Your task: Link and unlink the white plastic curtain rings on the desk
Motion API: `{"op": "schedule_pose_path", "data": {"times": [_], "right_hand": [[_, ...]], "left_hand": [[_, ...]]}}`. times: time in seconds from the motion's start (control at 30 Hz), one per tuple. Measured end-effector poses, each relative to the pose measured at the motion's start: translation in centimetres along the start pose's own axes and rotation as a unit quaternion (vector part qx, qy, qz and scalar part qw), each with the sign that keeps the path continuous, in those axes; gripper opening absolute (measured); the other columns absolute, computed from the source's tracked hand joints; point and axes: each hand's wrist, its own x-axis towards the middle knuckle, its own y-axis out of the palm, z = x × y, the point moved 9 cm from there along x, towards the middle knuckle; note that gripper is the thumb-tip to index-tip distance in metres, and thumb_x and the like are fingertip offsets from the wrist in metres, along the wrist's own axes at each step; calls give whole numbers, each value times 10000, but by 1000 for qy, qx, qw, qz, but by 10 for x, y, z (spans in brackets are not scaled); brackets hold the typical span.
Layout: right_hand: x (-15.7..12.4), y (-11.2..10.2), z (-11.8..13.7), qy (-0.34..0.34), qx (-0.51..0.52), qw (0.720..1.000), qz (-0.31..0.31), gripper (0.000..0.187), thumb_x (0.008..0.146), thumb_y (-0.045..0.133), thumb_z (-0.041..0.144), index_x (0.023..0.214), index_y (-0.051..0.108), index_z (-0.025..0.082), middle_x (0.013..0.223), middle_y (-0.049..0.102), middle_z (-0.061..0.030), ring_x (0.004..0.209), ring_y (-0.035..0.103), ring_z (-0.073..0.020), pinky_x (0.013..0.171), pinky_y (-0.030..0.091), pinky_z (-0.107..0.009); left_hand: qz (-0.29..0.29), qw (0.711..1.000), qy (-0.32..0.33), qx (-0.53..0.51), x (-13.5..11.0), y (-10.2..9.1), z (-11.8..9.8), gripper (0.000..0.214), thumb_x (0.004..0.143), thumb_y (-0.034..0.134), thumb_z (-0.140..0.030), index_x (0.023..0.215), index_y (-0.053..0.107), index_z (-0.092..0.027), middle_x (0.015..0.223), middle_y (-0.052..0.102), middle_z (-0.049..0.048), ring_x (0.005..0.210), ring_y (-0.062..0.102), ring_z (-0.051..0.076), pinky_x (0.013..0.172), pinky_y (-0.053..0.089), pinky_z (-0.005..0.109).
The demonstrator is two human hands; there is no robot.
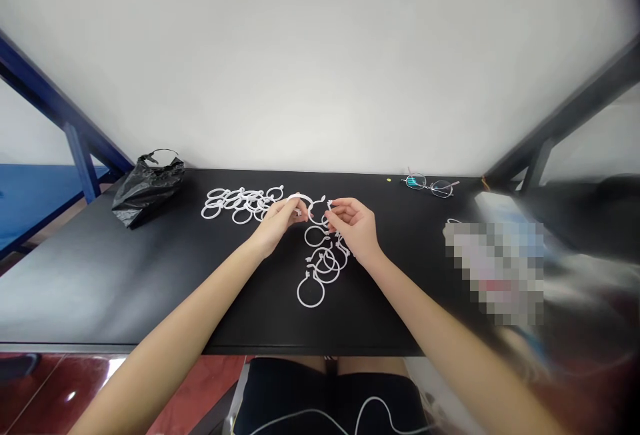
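Over the black desk (100, 282), left hand (277, 222) pinches a white plastic ring (301, 200), right hand (353, 225) curls at another ring (317, 216), can't tell if gripping; more rings (320, 272) lie below, pixelated blob (495, 272) hides stuff.

A plain workroom — a black-topped bench (75, 288) on a blue metal frame (80, 162), a white wall (320, 68), and a glossy red floor (50, 395).

Nothing legible: no text, brands, numbers on plastic rings (311, 306), black bag (147, 188); right-side object (493, 272) pixelated.
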Motion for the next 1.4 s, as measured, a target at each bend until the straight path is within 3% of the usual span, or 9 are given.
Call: {"op": "schedule_pose_path", "data": {"times": [0.23, 0.47, 0.6, 0.73, 0.93, 1.13, 1.4], "right_hand": [[-1, 11, -9, 14, -18, 998, 52, 354, 659, 783, 357, 926, 619, 192, 653, 648, 34, 503, 610, -108, 469, 551, -236], [-5, 16, -3, 4, -25, 997, 78, 324, 682, 771, 369, 926, 642, 199, 622, 635, 42, 474, 592, -108, 491, 538, -255], [-4, 13, -4, 3, -15, 998, 61, 280, 676, 776, 359, 867, 653, 195, 644, 645, 22, 522, 609, -120, 496, 529, -251], [-2, 9, -7, 16, -13, 999, 38, 288, 658, 792, 404, 800, 655, 193, 659, 650, 5, 532, 610, -128, 458, 509, -241], [-3, 9, -8, 32, -28, 998, 42, 310, 681, 768, 443, 803, 653, 183, 642, 658, -2, 414, 525, -93, 333, 374, -199], [-2, 5, -6, 16, -36, 999, 33, 261, 728, 726, 409, 837, 653, 183, 659, 669, -6, 415, 537, -93, 346, 390, -201], [0, 2, -1, -6, -46, 999, 9, 244, 685, 760, 376, 814, 670, 190, 739, 685, -21, 524, 620, -133, 414, 499, -244]], "left_hand": [[8, 990, -25, -138, 0, 6, 1, 293, 823, 641, -342, 609, 548, -164, 730, 535, -5, 762, 576, 134, 842, 506, 302], [38, 991, -63, -114, 0, 5, 9, 454, 859, 549, -588, 844, 727, -171, 885, 678, 76, 878, 629, 198, 860, 503, 331], [18, 991, -61, -114, 2, -3, 9, 444, 847, 577, -575, 851, 745, -165, 861, 670, 74, 862, 624, 185, 829, 511, 303], [2, 995, -66, -75, 1, -6, 11, 367, 833, 617, -509, 881, 722, -161, 827, 653, 54, 764, 611, 154, 728, 514, 275], [11, 996, -86, 24, -3, -2, 18, 313, 774, 676, -376, 1010, 639, -175, 817, 664, 33, 655, 619, 135, 558, 500, 245], [67, 986, -40, 150, -4, 8, 19, 331, 719, 658, -214, 1044, 602, -184, 863, 663, 36, 670, 628, 140, 477, 484, 203], [94, 975, 12, 203, -6, 16, 8, 254, 726, 673, -230, 972, 637, -179, 902, 680, 70, 823, 638, 196, 498, 481, 219]]}}
